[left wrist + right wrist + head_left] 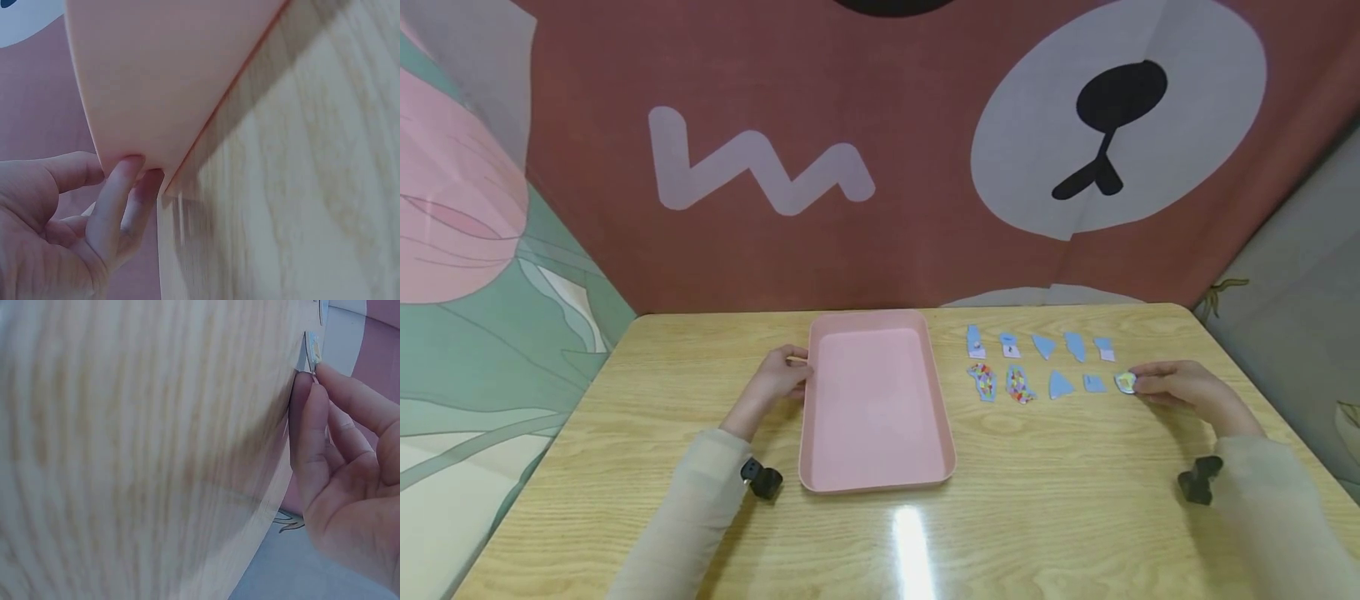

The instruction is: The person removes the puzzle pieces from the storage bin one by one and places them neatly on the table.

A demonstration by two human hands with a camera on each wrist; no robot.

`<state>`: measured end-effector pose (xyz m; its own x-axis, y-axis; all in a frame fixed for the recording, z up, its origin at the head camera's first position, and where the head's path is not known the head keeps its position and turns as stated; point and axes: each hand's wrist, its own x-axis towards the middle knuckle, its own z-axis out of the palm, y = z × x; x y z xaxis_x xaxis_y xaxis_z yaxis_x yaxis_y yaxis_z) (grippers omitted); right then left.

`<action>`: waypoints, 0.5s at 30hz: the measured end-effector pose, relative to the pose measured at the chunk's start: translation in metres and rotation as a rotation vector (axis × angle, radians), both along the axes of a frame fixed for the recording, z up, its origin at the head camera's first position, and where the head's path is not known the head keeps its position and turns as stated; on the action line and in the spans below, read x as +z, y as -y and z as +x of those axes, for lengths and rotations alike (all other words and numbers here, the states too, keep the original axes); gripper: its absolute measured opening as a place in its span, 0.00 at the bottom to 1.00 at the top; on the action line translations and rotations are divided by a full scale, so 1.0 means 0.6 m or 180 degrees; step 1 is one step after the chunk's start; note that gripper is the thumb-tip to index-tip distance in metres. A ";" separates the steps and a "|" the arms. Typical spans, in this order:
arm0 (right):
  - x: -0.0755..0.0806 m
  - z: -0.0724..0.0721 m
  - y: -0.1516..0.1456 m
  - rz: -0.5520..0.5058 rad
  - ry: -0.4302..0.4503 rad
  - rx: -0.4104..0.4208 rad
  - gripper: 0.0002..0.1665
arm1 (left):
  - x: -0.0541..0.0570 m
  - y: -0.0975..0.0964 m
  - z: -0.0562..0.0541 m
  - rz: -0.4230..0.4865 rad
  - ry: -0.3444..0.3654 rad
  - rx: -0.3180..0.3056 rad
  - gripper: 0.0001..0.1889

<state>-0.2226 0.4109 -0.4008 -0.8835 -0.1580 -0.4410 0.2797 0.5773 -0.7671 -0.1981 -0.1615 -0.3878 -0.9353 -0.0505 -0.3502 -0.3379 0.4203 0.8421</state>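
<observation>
A pink tray point(880, 408) lies on the wooden table. At its left side my left hand point(782, 373) grips the wall, one digit reaching over the rim and the fingertips point(131, 164) on the outer face. Far to the right, my right hand point(1183, 387) pinches a small flat piece point(1125, 382) with a pale, yellowish pattern between thumb and fingers. In the right wrist view that piece point(314, 350) stands tilted up from the tabletop. It is at the right end of the nearer row of pieces, beside a small blue piece point(1094, 383).
Two rows of small flat pieces lie right of the tray, among them a blue triangle point(1061, 385) and a multicoloured piece point(1019, 385). A brown cloth point(917, 242) with a printed bear face hangs along the table's back edge.
</observation>
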 end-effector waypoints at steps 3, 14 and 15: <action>-0.001 -0.001 -0.001 -0.0001 0.0014 -0.0001 0.36 | -0.001 0.001 0.000 0.0032 0.0026 0.0009 0.23; -0.001 0.000 0.001 0.0000 0.0003 -0.0019 0.38 | 0.004 0.003 -0.002 0.0148 0.0071 0.0052 0.25; 0.000 0.000 0.001 -0.0003 0.0001 -0.0026 0.37 | 0.006 0.003 -0.002 0.0147 0.0063 0.0046 0.26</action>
<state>-0.2224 0.4106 -0.4010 -0.8846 -0.1512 -0.4412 0.2847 0.5743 -0.7676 -0.1993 -0.1635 -0.3843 -0.9275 -0.0471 -0.3708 -0.3604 0.3761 0.8536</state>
